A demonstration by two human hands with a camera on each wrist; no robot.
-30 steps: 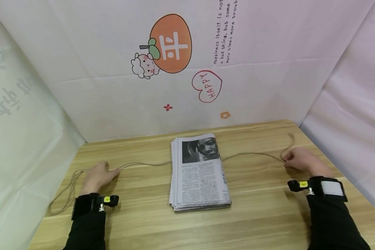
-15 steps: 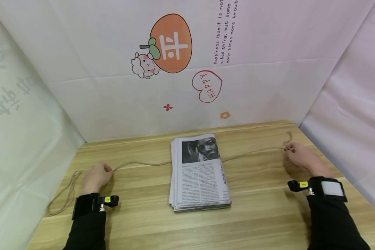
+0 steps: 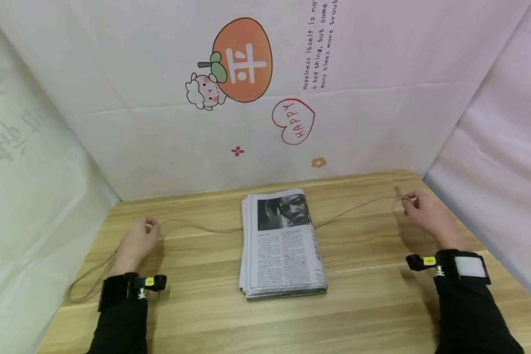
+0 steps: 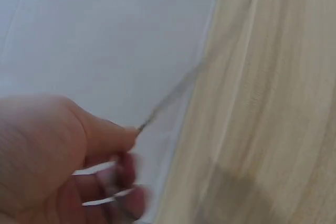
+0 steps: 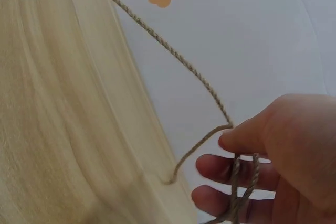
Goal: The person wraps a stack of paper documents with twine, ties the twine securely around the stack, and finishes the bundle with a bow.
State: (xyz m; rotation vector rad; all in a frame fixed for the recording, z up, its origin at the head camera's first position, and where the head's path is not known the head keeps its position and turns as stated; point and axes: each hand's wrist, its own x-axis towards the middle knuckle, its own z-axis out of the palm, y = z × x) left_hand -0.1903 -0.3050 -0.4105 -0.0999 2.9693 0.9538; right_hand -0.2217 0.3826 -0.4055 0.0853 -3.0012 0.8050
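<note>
A folded stack of newspapers (image 3: 283, 255) lies mid-table, with a thin brown twine (image 3: 212, 230) passing beneath it and coming out on both sides. My left hand (image 3: 138, 243) pinches the twine between thumb and fingers on the left; in the left wrist view the twine (image 4: 173, 94) runs blurred from the thumb tip. On the right, my right hand (image 3: 427, 214) pinches the other stretch of twine near its end. Seen from the right wrist, the twine (image 5: 173, 51) slopes to the thumb, and loops of it hang across the curled fingers.
Slack coils of twine (image 3: 86, 285) lie by the table's left edge, partly behind the left wrist. The wooden table (image 3: 283, 327) is bounded by a printed white cloth (image 3: 159, 147) at the back and cloth at both sides.
Both hands have risen and moved toward the back, drawing the twine upward on each side. The right hand has gathered its end closer. The newspapers have stayed in place.
</note>
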